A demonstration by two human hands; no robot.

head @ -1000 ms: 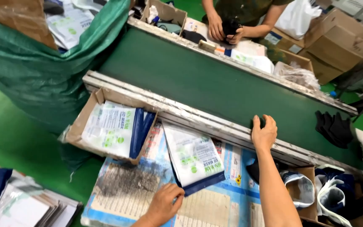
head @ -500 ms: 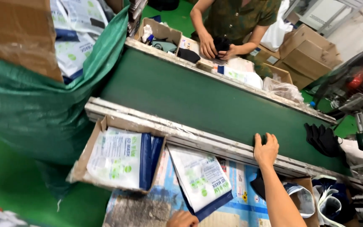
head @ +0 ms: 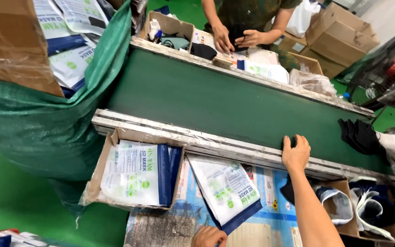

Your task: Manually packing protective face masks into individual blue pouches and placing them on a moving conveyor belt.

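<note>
My right hand (head: 296, 153) reaches over the metal rail (head: 216, 144) onto the near edge of the green conveyor belt (head: 216, 103). Its fingers are curled on a small dark piece (head: 286, 139) that barely shows under them. My left hand (head: 209, 237) sits at the bottom edge of the view, mostly cut off. Its knuckles are bent beside the lower corner of a white and blue flat pouch (head: 225, 192) that lies on a printed blue sheet (head: 270, 215).
An open cardboard box (head: 98, 176) of the same pouches stands left of the loose one. A big green sack (head: 37, 123) bulges at left. Black masks (head: 357, 135) lie at the belt's right end. Across the belt a person's hands (head: 236, 39) handle dark items among boxes.
The view has tilted up and away, so my left hand has dropped to the frame's bottom edge. My right hand has stayed on the belt's edge.
</note>
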